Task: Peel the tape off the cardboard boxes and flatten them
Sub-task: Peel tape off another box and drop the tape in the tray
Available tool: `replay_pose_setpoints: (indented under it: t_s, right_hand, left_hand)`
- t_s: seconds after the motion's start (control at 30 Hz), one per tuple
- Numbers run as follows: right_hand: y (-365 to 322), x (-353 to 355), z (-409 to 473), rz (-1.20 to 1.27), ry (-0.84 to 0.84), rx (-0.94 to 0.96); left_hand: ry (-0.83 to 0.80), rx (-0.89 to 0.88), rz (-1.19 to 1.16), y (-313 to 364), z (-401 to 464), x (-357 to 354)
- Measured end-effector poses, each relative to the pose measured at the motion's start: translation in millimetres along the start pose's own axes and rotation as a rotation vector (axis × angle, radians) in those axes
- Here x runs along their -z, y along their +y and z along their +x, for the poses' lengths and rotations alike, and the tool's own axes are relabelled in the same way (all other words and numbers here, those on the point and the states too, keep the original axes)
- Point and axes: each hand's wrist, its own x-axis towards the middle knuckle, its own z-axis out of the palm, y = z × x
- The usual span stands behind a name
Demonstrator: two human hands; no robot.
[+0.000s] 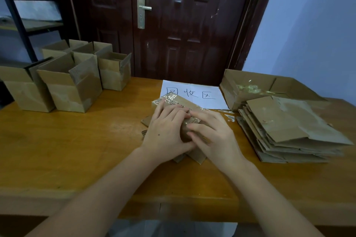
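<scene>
A small cardboard box (174, 101) wrapped in shiny clear tape lies on its side at the middle of the wooden table (77, 150). My left hand (165, 131) rests on its left side, fingers laid over the top. My right hand (212, 132) covers its right side, and the fingertips of both hands meet on the tape along the top edge. Much of the box is hidden under my hands. Loose flaps stick out beneath them.
Several open upright boxes (71, 86) stand at the back left. A stack of flattened cardboard (285, 131) lies at the right, behind it an open box (250, 86) with crumpled tape. A white paper sign (194, 94) lies at the back centre. Tape scraps (230, 117) lie nearby.
</scene>
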Motion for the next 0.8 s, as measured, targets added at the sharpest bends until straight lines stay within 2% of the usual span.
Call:
replay_pose_setpoints:
  t_s: [0.23,0.37,0.43,0.53,0.8]
  right_hand:
    - [-11,-15,4,-0.070,0.032,-0.002]
    - [-12,-11,17,0.073,0.069,-0.225]
    - [-9,-14,21,0.136,0.046,-0.252]
    - [-5,-20,22,0.191,-0.039,-0.153]
    - [8,-17,29,0.075,-0.185,0.016]
  left_hand:
    - [-0.019,0.020,-0.018,-1,1,-3]
    - [-0.090,0.010,-0.097,-15,4,3]
    - [-0.128,0.051,-0.152,-23,2,5]
    - [-0.159,0.124,-0.225,-32,-1,12]
    - [-0.235,0.177,-0.253,-34,1,19]
